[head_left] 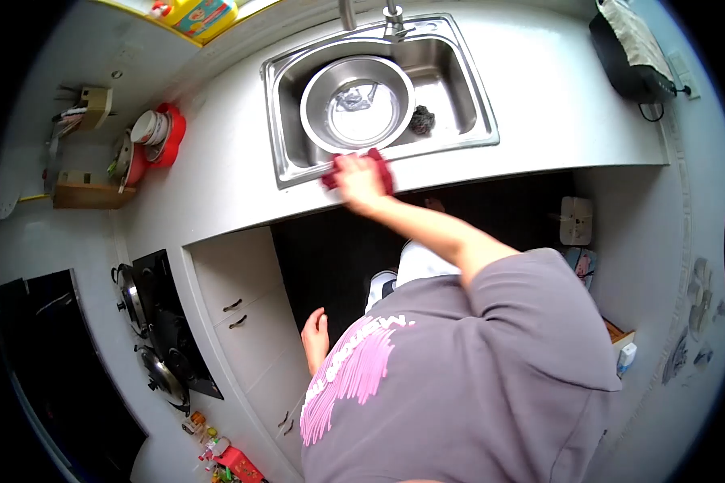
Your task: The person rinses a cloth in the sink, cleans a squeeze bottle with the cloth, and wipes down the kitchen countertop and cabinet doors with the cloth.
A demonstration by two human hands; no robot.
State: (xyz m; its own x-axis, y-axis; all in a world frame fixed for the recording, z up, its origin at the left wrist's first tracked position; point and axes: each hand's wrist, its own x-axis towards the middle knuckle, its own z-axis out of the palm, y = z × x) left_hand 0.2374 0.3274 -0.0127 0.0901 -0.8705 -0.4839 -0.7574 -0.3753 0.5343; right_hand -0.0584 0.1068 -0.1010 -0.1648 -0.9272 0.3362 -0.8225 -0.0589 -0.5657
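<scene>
My right hand (pixel 354 179) presses a dark red cloth (pixel 384 171) onto the front rim of the steel sink (pixel 459 143). The hand is closed over the cloth and slightly blurred. Just beyond it, a round metal basin (pixel 318 105) stands in the sink with a little clear water in it. Beside the basin, a dark scouring ball (pixel 422 120) lies on the sink floor. Down by my body, my left hand (pixel 316 336) hangs with loosely extended fingers and holds nothing.
A faucet (pixel 393 20) rises behind the sink. To the left, a red rack (pixel 169 137) holds bowls, and lidded pans (pixel 159 374) sit on the black stove (pixel 177 334). A black appliance (pixel 624 56) with a cloth over it stands at the right end of the counter (pixel 556 105).
</scene>
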